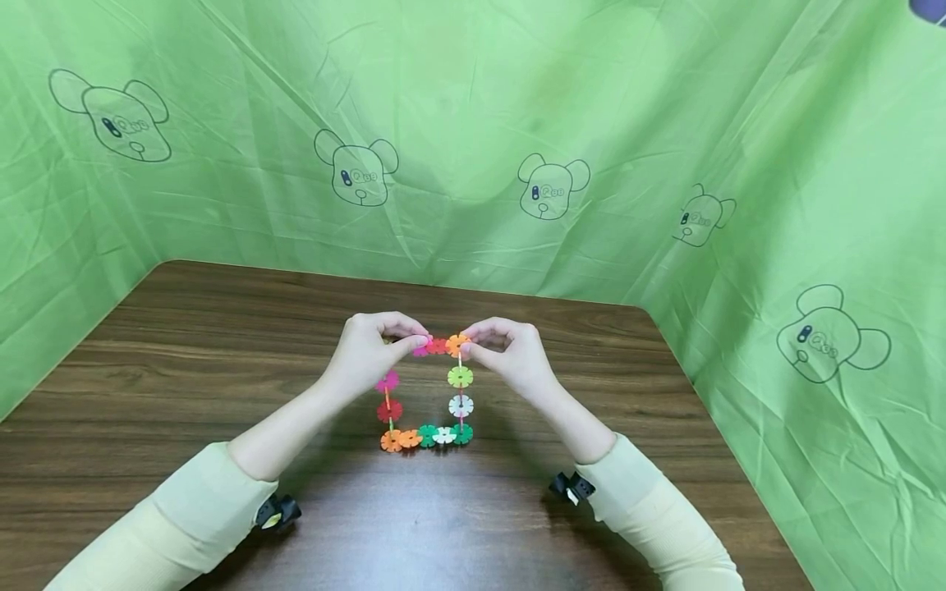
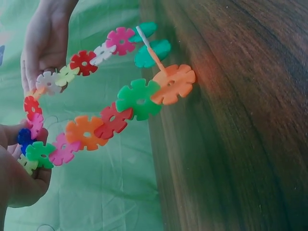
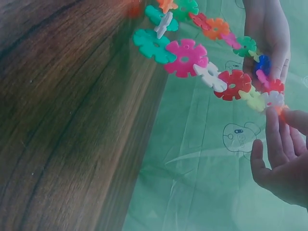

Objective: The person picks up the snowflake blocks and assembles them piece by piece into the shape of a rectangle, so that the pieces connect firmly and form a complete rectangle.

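Flower-shaped plastic snowflake discs in several colours interlock as a closed, four-sided loop (image 1: 461,405). My left hand (image 1: 367,351) pinches the loop's far left part, near a pink disc (image 1: 423,348). At the far right corner, the thumb and fingers of my right hand (image 1: 515,355) pinch an orange disc (image 1: 456,345). Between the hands sits a red disc (image 1: 438,346). The left wrist view has a blue disc (image 2: 26,138) and a green disc (image 2: 41,154) at the left fingers. An orange corner disc (image 2: 174,84) lies nearest the body; whether it touches the table cannot be told.
A brown wood-grain table (image 1: 244,345) lies under the hands. Green cloth (image 1: 458,82) printed with bear-head outlines surrounds its far and side edges. A small black device sits at the left cuff (image 1: 277,510) and at the right cuff (image 1: 572,487).
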`<action>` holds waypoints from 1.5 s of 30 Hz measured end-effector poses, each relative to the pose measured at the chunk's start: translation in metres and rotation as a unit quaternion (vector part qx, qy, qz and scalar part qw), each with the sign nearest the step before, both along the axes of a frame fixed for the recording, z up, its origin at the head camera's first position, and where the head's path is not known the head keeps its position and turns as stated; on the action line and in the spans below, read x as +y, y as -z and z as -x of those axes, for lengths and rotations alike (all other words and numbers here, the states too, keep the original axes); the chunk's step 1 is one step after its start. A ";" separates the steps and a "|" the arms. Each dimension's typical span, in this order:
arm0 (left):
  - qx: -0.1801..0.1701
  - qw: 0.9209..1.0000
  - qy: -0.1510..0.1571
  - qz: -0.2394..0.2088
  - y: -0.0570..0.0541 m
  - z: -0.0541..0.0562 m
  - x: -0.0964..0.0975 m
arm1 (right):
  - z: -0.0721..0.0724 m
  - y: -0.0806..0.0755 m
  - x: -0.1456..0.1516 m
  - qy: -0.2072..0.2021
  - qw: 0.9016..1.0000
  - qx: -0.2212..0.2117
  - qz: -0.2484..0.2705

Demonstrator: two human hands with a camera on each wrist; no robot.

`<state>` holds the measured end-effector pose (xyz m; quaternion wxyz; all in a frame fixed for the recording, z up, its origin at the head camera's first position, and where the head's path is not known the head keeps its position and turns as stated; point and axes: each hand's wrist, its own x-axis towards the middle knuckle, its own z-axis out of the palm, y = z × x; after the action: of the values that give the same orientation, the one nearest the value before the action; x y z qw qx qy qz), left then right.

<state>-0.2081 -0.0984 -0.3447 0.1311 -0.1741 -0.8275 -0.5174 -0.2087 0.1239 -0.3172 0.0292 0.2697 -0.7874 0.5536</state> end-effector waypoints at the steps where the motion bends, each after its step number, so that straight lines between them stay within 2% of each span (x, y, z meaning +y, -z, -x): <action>1: 0.000 1.000 -0.003 0.000 0.000 0.000 0.000 | -0.001 0.000 0.000 0.003 1.000 0.000 0.000; 7: 0.002 1.000 -0.012 -0.005 0.001 -0.001 0.004 | -0.002 0.000 -0.002 0.020 1.000 0.007 0.001; 15: 0.001 1.000 -0.006 -0.009 0.003 -0.001 0.005 | -0.002 0.002 -0.004 0.022 1.000 0.015 0.001; 21: 0.021 0.999 0.008 0.033 -0.001 0.004 0.004 | 0.001 0.004 -0.001 0.019 1.000 0.015 0.001; 24: 0.026 0.998 0.011 0.061 -0.005 0.007 0.003 | 0.003 0.006 0.001 0.021 0.999 0.032 -0.006; 29: 0.028 0.997 0.010 0.073 -0.015 0.009 -0.003 | 0.006 0.013 0.009 0.019 0.998 0.055 -0.017; 34: 0.041 0.997 -0.025 0.057 -0.026 0.012 -0.012 | 0.007 0.021 0.017 0.003 0.997 0.053 -0.049; 40: 0.041 0.998 -0.057 0.004 -0.040 0.016 -0.024 | 0.008 0.026 0.020 -0.006 0.996 0.054 -0.071; 45: 0.031 0.995 -0.082 -0.048 -0.046 0.018 -0.030 | 0.010 0.028 0.021 0.000 0.996 0.048 -0.073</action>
<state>-0.2259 -0.1284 -0.2986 0.2072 -0.1157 -0.8086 -0.5384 -0.2186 0.1445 -0.3456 0.0468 0.2974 -0.8236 0.4807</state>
